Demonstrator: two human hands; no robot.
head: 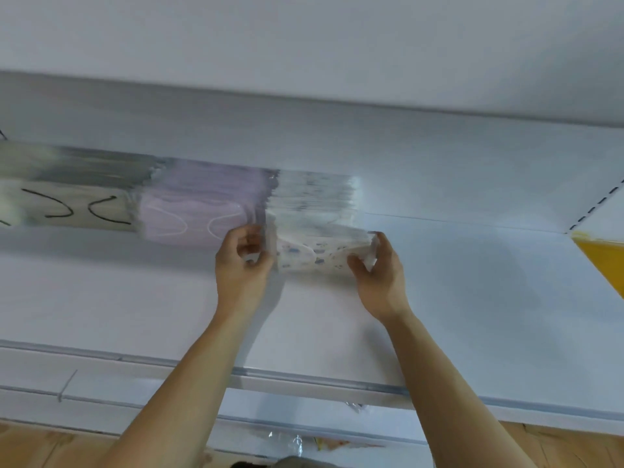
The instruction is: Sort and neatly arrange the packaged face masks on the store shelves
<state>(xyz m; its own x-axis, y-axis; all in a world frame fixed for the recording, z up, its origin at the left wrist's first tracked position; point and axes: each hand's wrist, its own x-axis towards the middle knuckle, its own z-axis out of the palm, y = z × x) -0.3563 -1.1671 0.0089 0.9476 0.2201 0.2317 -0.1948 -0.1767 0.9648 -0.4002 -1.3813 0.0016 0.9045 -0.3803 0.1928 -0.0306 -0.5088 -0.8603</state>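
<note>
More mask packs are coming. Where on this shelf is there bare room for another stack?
Bare shelf lies right of the patterned mask stack, up to the yellow panel, and along the front edge. Left is crowded: purple masks and beige masks sit side by side.

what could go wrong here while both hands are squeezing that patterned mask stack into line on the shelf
The left hand and right hand only pinch the ends of the patterned mask stack, so the slippery packets could bow or slide out. The left hand sits against the purple mask stack and might knock that row crooked.
</note>
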